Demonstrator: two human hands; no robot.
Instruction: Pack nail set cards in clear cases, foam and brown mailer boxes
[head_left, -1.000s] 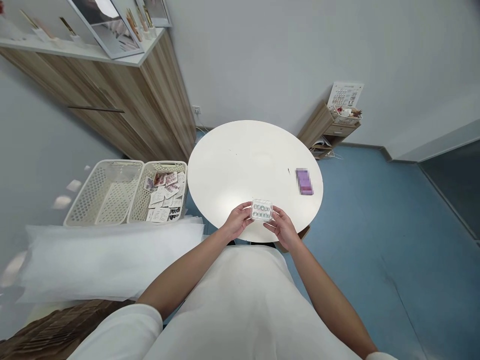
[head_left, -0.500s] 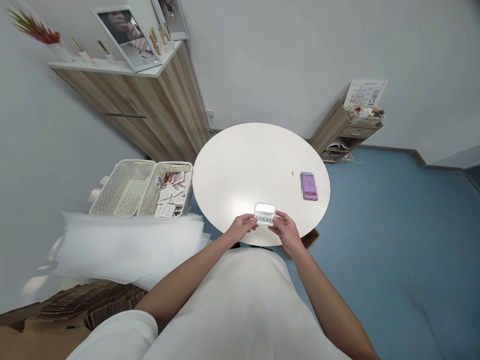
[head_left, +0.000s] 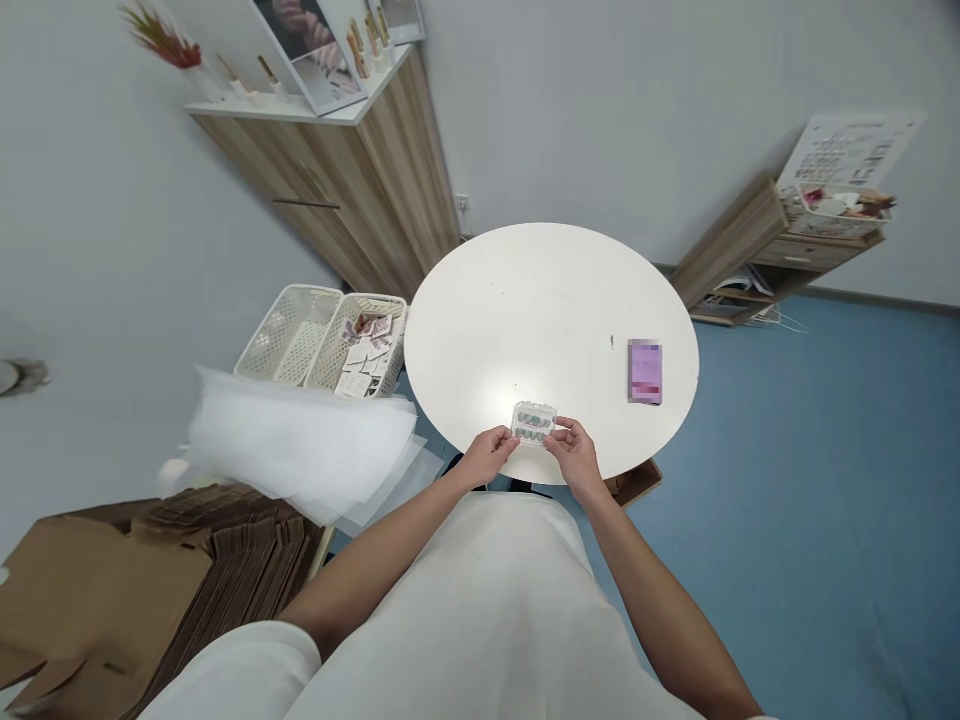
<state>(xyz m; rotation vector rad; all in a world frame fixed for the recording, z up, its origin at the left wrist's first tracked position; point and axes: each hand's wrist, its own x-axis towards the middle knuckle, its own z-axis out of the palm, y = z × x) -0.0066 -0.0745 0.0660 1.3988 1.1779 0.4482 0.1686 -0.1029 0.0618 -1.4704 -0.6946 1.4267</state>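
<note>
Between my hands, over the near edge of the round white table (head_left: 525,290), is a small clear plastic case of press-on nails (head_left: 533,423). Two rows of greenish-grey nails show inside it. My left hand (head_left: 489,455) pinches the case's left edge between thumb and fingers. On the opposite side, my right hand (head_left: 574,455) grips the right edge, its thumb near the lower corner. A purple box (head_left: 645,371), blurred by pixels, lies on the table to the right of my right hand.
Two white baskets (head_left: 289,330) stand left of the table, one holding small cards (head_left: 367,355). White translucent sheets (head_left: 300,430) and folded brown cardboard (head_left: 112,600) are at the lower left. A wooden cabinet (head_left: 397,150) and a small shelf unit (head_left: 787,250) stand behind.
The case has tilted, so both rows of nails now show where a bright glare covered the upper part. Both hands still hold it. The head view has shifted left.
</note>
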